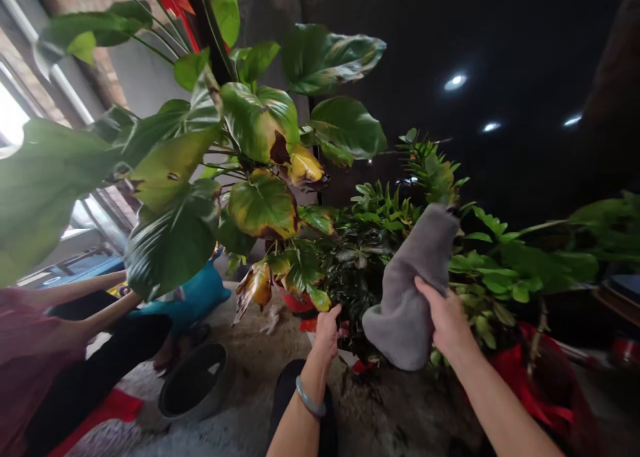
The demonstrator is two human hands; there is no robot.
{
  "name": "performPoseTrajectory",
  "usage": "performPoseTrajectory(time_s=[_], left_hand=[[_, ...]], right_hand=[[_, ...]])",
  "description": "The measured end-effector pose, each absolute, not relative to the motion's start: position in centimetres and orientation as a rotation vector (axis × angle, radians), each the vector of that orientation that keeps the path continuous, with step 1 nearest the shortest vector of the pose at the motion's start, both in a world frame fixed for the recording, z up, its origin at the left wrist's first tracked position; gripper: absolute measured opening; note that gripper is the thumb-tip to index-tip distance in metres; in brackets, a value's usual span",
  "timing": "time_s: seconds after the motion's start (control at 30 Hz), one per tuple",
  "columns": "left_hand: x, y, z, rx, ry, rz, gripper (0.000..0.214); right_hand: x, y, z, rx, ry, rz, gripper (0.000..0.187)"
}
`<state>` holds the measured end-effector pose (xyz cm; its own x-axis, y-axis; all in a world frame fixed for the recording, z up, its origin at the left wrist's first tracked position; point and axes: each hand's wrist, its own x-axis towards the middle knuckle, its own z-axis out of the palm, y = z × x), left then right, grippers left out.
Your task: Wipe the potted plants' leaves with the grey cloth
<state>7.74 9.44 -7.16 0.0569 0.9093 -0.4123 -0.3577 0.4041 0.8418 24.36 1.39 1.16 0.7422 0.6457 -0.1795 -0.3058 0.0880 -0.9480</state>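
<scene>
My right hand (pixel 447 318) is closed on a grey cloth (pixel 413 290), held up against the small-leaved green plants (pixel 480 270) in the middle. My left hand (pixel 327 330), with a pale bangle (pixel 310 398) on the wrist, reaches into the dark foliage low down by a red pot (pixel 299 302); its fingers curl among the leaves and what they grip is hidden. A tall plant with big green and yellowing leaves (pixel 263 204) rises above both hands.
Another person sits at the left, their arm (pixel 75 290) stretched towards a teal object (pixel 195 297). A dark round basin (pixel 193 380) lies on the stone floor. Red wrapping (pixel 540 377) is at the right, and a red mat (pixel 113 407) at the lower left.
</scene>
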Motion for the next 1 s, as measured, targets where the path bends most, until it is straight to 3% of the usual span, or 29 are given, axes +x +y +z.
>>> performPoseTrajectory(time_s=[0.2, 0.33, 0.47, 0.57, 0.7, 0.83, 1.0], left_hand=[[7.6, 9.5, -6.9, 0.585, 1.124, 1.082, 0.006], [7.8, 9.5, -6.9, 0.599, 1.196, 1.078, 0.009], [7.9, 9.4, -7.0, 0.619, 1.207, 1.076, 0.013], [7.9, 9.4, -7.2, 0.643, 1.187, 1.082, 0.012], [7.5, 9.7, -7.7, 0.722, 1.191, 1.027, 0.018], [7.3, 9.9, -8.3, 0.754, 1.176, 1.020, 0.020], [7.4, 9.6, -8.3, 0.750, 1.183, 1.045, 0.022]], right_hand=[[21.4, -4.8, -3.3, -1.480, -0.171, 1.156, 0.036], [22.8, -3.7, 1.5, -1.356, -0.266, 1.011, 0.039], [24.0, 1.1, 4.2, -1.065, -0.291, 0.773, 0.028], [22.3, 1.1, 1.3, -1.138, -0.222, 0.957, 0.024], [18.9, -4.4, -3.9, -1.433, -0.187, 1.216, 0.033], [19.7, -6.3, -2.7, -1.483, -0.345, 1.112, 0.039], [23.6, -1.2, 1.5, -1.199, -0.316, 0.838, 0.031]])
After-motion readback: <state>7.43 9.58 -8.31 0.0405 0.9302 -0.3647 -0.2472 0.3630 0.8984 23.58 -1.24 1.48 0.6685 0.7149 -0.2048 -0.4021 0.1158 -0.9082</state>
